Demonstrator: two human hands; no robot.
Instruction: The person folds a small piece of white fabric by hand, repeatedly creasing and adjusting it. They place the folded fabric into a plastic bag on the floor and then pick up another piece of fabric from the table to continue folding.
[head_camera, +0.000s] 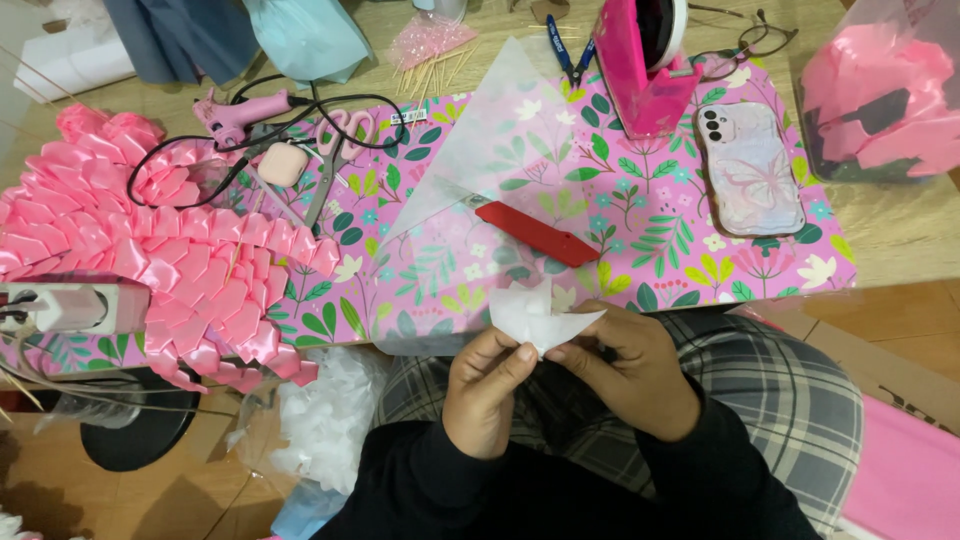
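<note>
Two bare hands meet over the person's lap, just below the table edge: the left hand (487, 385) and the right hand (628, 372) each pinch a small folded piece of white tissue (538, 314) between thumb and fingertips, holding it up between them. Behind it, a low table (900, 235) of pale wood is covered by a pink floral mat (640, 215). On the mat lie a clear plastic sheet (490, 170) and, partly under it, a red-handled cutter (535, 233). To the right rests a phone (749, 168) in a pastel case; beyond it stand a pink tape dispenser (645, 65) and a pair of glasses (745, 45). On the left, a long chain of folded pink satin ribbon (150, 240) spills over the edge, near pink scissors (335, 150), a pink glue gun (245, 108) with its black cord, and a power strip (65, 305). A bag of pink ribbon scraps (885, 95) sits at far right. Crumpled white tissue (320, 410) lies on the tan floor below.
</note>
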